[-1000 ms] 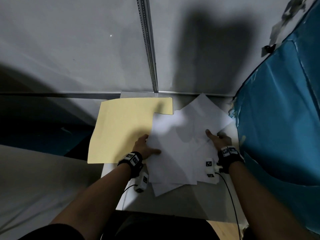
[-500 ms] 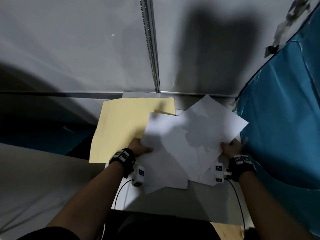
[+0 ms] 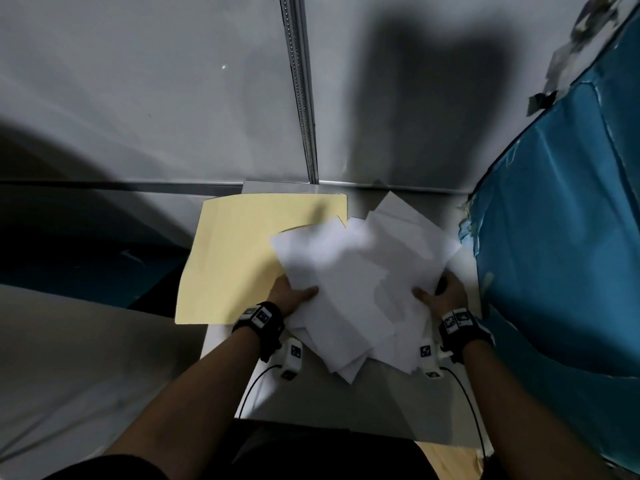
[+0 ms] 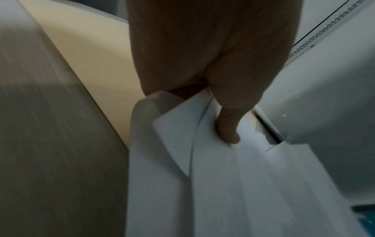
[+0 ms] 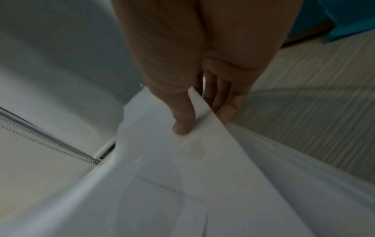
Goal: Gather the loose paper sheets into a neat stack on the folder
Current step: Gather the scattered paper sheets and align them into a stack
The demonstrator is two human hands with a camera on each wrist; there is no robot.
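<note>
A bundle of several white paper sheets is lifted off the small table, fanned and uneven, its left part over the yellow folder. My left hand grips the bundle's left edge, thumb on top and fingers hidden under the paper sheets. My right hand pinches the right edge, thumb on top of the paper sheets and fingers below. The folder lies flat at the table's far left and overhangs its edge.
The small grey table stands against a grey wall with a metal rail. A blue tarp hangs close on the right. Left of the table the floor drops away in shadow.
Both hands have gathered the spread sheets together and raised them off the table. The right hand moved from flat on the papers to gripping their right edge; the bundle narrowed.
</note>
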